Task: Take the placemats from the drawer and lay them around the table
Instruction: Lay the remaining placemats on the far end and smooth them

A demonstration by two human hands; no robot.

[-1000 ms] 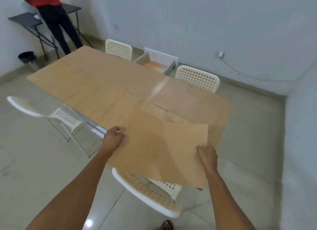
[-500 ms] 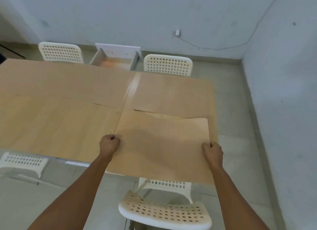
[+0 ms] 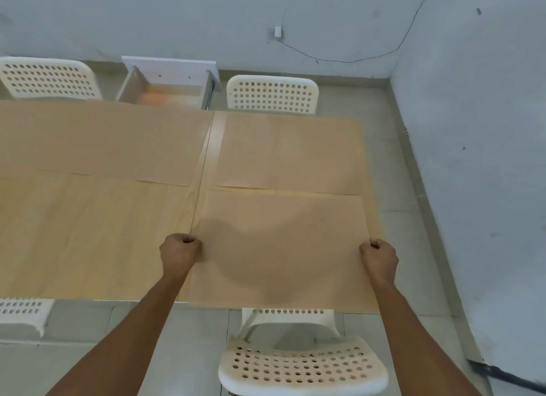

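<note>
A large tan placemat [image 3: 283, 248] lies over the near right part of the wooden table [image 3: 88, 233]. My left hand [image 3: 179, 252] grips its left edge and my right hand [image 3: 379, 258] grips its right edge. The mat's near edge hangs a little past the table's front. Another placemat [image 3: 289, 153] lies flat on the far right part, and a third placemat [image 3: 103, 141] covers the far left part. The white drawer [image 3: 168, 83] stands pulled out beyond the table's far edge, with something orange inside.
A white perforated chair [image 3: 301, 366] stands right below the held mat. Two more chairs [image 3: 271, 94] [image 3: 47, 78] face the far side, and another chair [image 3: 22, 313] sits at the near left. Grey walls close in behind and on the right.
Both hands have carried the placemat down from a tilted hold onto the near right table section and squared it with the edges. My view has swung to face the table straight on.
</note>
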